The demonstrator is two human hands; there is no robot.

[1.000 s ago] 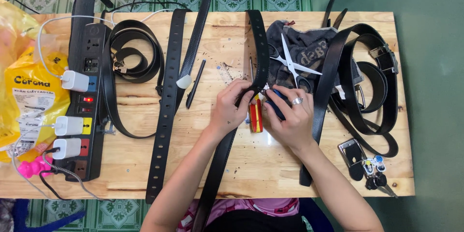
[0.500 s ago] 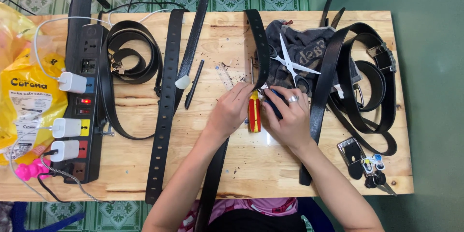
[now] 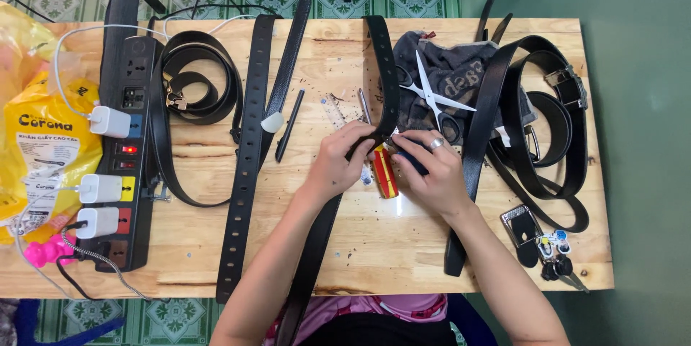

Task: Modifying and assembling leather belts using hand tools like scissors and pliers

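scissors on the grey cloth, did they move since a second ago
No. The scissors lie at the same spot on the grey cloth, blades pointing the same way, beside the black belt.

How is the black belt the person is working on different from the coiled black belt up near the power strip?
The black leather belt under both hands lies stretched straight down the wooden table, running off its near edge; the coiled black leather belt is looped into a loose ring. The left hand and right hand pinch the straight one; nothing touches the coiled one. A metal buckle shows inside the coil; none is visible on the straight belt. Both look like dark, smooth leather.
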